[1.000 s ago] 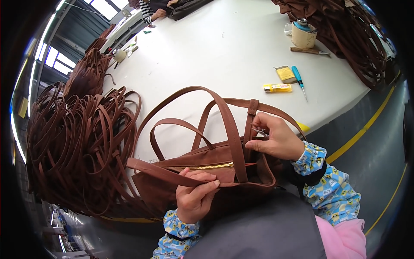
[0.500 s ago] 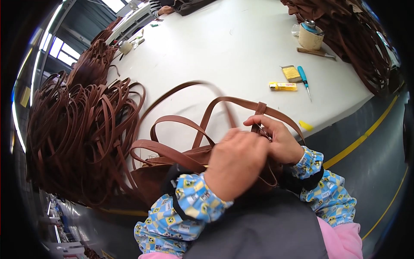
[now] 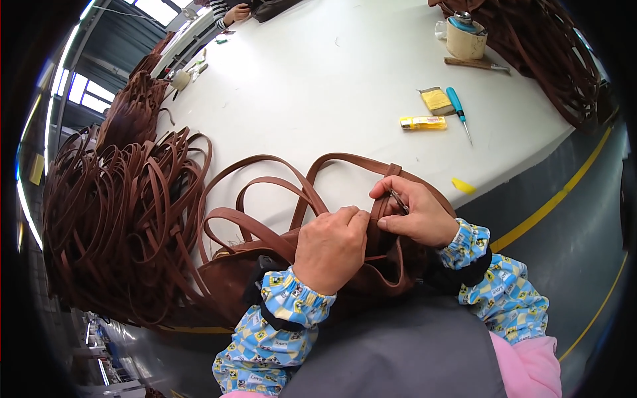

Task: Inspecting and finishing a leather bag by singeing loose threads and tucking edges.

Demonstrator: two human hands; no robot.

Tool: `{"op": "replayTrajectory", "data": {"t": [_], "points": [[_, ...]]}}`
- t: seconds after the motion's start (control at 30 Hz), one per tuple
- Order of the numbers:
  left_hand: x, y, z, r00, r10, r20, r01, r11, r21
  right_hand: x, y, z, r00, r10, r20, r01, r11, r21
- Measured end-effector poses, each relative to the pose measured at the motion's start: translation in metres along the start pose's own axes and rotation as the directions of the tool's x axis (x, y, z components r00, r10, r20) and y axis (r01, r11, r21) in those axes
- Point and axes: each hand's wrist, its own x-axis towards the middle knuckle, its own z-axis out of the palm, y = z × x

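A brown leather handbag [image 3: 229, 282] with long looped straps lies at the table's near edge, in front of my body. My left hand [image 3: 332, 247] is closed, its fingertips pinched at a brown strap beside the right hand. Between finger and thumb of my right hand [image 3: 423, 213] is the upright part of the strap [image 3: 377, 213], below a small leather loop. Tucked in that same hand is a small dark metal tool [image 3: 399, 201], mostly covered by the fingers; it may be thread snips. My left fingers hide part of the strap.
Heaps of brown straps and bags [image 3: 126, 219] crowd the left; more hang at the far right [image 3: 531, 53]. On the white table [image 3: 318, 99] lie a yellow lighter [image 3: 423, 123], wound yellow thread [image 3: 436, 101], a blue-handled awl [image 3: 458, 106], a wooden-handled tool [image 3: 468, 63] and a pot [image 3: 466, 40]. Another person's hand [image 3: 237, 13] shows far off.
My left hand has moved left and down, off the right hand, and is no longer blurred. The swinging strap has settled lower. The right hand still holds the strap and metal tool.
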Motion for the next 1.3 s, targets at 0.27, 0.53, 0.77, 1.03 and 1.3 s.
{"op": "replayTrajectory", "data": {"t": [0.27, 0.53, 0.77, 1.03, 1.3], "points": [[0.001, -0.001, 0.008, 1.000, 0.003, -0.029, -0.002, 1.000, 0.026, 0.001, 0.001, 0.000, 1.000, 0.020, -0.006, -0.020, 1.000, 0.019], [-0.004, -0.007, 0.005, 0.981, -0.155, -0.121, 0.136, 0.979, -0.152, 0.002, 0.000, 0.001, 1.000, 0.019, -0.010, -0.019, 0.999, -0.033], [-0.006, -0.009, 0.008, 0.988, -0.047, -0.147, 0.008, 0.967, -0.256, 0.000, -0.001, 0.001, 0.999, 0.035, -0.019, -0.037, 0.994, -0.104], [-0.007, -0.011, 0.019, 0.994, -0.027, -0.110, 0.011, 0.989, -0.145, 0.001, -0.007, 0.006, 0.997, 0.069, -0.041, -0.074, 0.985, -0.154], [-0.013, -0.013, 0.017, 0.980, -0.175, -0.098, 0.138, 0.942, -0.307, 0.002, -0.007, 0.009, 0.993, 0.104, -0.052, -0.110, 0.986, -0.125]]}}
